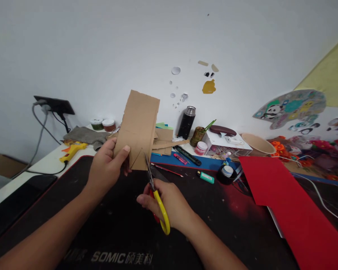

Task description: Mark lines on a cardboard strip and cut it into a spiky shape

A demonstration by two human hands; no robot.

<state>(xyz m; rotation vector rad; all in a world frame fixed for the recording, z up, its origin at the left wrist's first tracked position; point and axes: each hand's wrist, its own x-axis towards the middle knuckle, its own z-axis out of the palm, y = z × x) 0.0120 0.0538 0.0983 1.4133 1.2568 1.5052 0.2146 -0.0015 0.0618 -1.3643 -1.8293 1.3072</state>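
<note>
My left hand (108, 161) pinches a brown cardboard piece (139, 125) by its lower left side, thumb in front and fingers behind. The cardboard stands tilted above the black desk mat, with drawn lines near its lower end. Around the yellow and red handles of a pair of scissors (162, 213) my right hand (169, 200) is closed. The blades point up at the cardboard's lower right edge; whether they bite into it I cannot tell.
Behind the cardboard lie cardboard scraps (165, 140). A black flask (187, 122), a cutter knife (188, 155) and a pink jar (201, 148) are at the back. A yellow glue gun (73, 150) lies left, red paper (293, 202) right. A green eraser-like item (205, 177) is on the mat (214, 221).
</note>
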